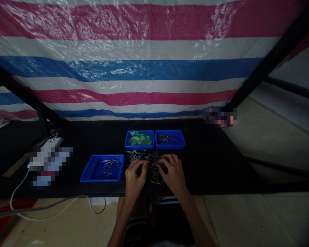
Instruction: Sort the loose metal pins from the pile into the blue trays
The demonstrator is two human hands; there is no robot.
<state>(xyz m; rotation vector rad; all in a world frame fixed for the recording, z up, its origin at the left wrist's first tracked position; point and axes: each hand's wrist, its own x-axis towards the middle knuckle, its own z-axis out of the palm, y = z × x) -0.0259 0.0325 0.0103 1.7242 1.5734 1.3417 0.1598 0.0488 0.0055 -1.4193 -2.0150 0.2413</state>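
Note:
A loose pile of thin metal pins (pixel 154 168) lies on the black tabletop in front of me. At its left side is my left hand (pixel 136 170), thumb and forefinger brought together in a pinch over the pins. My right hand (pixel 172 168) curls in from the right, its thumb and forefinger closed at the pile's edge. Whatever sits between the fingertips of either hand is too small to make out. Just left of the pile, a blue tray (pixel 92 168) contains several pins. Behind the pile, another blue tray (pixel 180 138) has darker pins in it.
A third blue tray (pixel 126 141) with green plastic packets (pixel 141 139) touches the back right one. A white power strip (pixel 51 142) with cables lies at the left. Black frame bars (pixel 257 79) slope up at both sides before a striped plastic sheet (pixel 149 70).

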